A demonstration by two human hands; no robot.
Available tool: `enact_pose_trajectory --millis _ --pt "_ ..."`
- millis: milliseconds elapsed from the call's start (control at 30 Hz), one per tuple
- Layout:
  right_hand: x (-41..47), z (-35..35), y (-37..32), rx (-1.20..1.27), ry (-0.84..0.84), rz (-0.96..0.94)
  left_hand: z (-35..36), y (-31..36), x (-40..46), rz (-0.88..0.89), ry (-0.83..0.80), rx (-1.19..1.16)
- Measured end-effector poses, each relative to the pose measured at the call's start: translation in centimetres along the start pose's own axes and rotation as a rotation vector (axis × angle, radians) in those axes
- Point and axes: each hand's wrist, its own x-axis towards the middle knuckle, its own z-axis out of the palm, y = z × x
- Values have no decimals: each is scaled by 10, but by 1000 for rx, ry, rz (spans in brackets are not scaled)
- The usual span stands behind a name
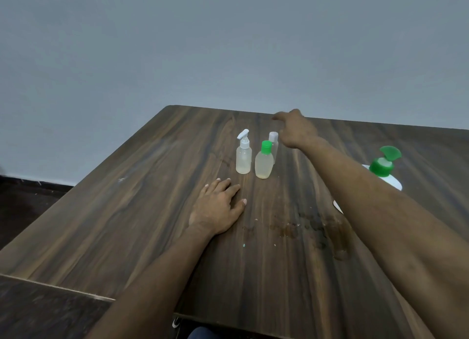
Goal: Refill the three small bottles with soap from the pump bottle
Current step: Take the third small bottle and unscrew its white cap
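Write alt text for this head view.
Right hand reaches over three capped small bottles on a dark wooden table; left hand rests flat before them. The green-topped pump bottle stands at right, partly behind the forearm.

Three small clear bottles stand upright in a tight cluster near the middle of the worktop. The spray-top bottle [244,156], on the left, has a white trigger nozzle and pale liquid inside. Just beside it to the right, the green-capped bottle [264,161] holds yellowish liquid. The white-capped bottle [273,143] stands behind that one, partly hidden. Well apart at the right, the white pump bottle [383,166] with a green pump head is partly hidden.
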Motion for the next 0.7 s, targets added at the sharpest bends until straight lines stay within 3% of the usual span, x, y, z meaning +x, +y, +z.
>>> enact_pose_trajectory --millis 167,267,433,700 --pt "9 3 -3 -76 -240 -141 0 -1 1 17 -8 11" --pt "10 6 -3 -173 -295 -163 0 -2 1 24 -5 7" --pt "3 12 2 -179 -113 -60 1 -2 2 21 12 -3" --pt "-50 -50 -2 -235 108 -11 -8 6 -5 73 160 -69"
